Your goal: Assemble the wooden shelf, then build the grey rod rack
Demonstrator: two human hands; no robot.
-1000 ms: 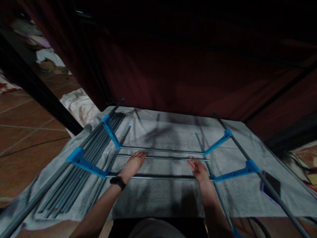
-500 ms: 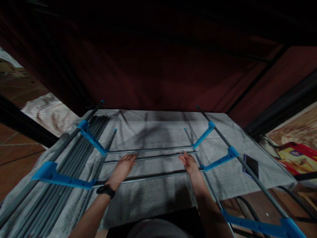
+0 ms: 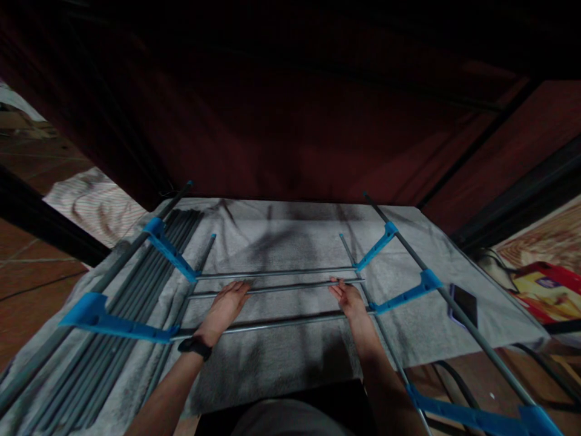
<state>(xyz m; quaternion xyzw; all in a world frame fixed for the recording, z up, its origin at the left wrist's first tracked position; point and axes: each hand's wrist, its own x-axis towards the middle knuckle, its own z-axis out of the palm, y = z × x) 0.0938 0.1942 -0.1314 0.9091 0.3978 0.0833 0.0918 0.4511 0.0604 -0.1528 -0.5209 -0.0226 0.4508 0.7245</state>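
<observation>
On the grey cloth I see grey tubes with blue brackets. Behind the cloth is dark red curtain; left of the cloth, striped whitish fabric.

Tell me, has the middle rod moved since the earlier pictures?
No, not visibly: the middle rod still lies just this side of the back rod; only the whole view has shifted.

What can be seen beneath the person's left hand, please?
The middle metal crossbar shows on both sides of the left hand, with grey cloth below. The stretch between is covered, so whether the hand grips it cannot be seen.
</observation>
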